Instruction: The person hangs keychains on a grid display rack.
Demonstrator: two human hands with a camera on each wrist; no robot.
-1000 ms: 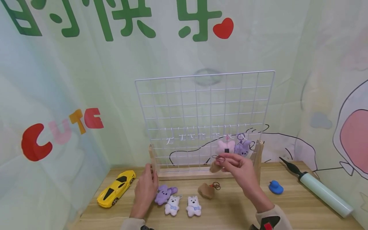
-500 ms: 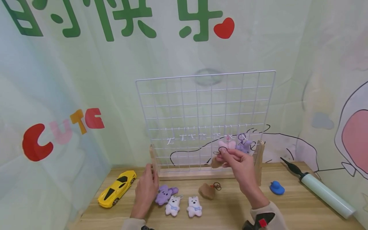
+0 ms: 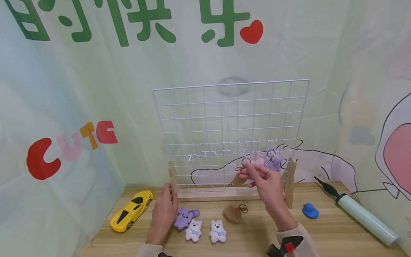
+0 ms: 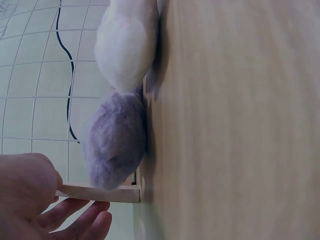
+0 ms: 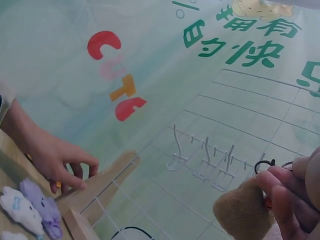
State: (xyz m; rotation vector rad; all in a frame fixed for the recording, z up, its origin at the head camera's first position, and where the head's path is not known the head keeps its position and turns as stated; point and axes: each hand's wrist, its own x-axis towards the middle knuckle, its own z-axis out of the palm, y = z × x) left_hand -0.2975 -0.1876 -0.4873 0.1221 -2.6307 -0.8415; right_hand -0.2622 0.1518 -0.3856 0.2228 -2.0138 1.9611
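While I watch through the head view, the right hand [image 3: 264,180] pinches the ring [image 3: 246,162] of a brown plush keychain [image 3: 238,179], held up before the right half of the wire rack [image 3: 237,116] at the back edge of the table [image 3: 244,242]. A hanging pink plush [image 3: 258,161] and a hanging purple plush [image 3: 275,164] show on the rack, partly behind that hand. I see the left hand [image 3: 164,208] at the left wooden upright [image 3: 172,175]. Nearer the front edge lie a purple bunny [image 3: 184,217], two white bears [image 3: 193,231] and a second brown plush [image 3: 232,214]. I find a yellow toy car [image 3: 132,211] by the left edge, a blue duck [image 3: 310,211] and a pump [image 3: 367,219] toward the right edge.

On the left wrist view, I see thumb and fingers on opposite sides of the upright, gripping it; purple and white plush sit just beside it.

From the right wrist view, I get the brown plush close up below the pinching fingers, beside white hooks [image 5: 176,162] on the rack; I cannot tell whether it touches the wires.
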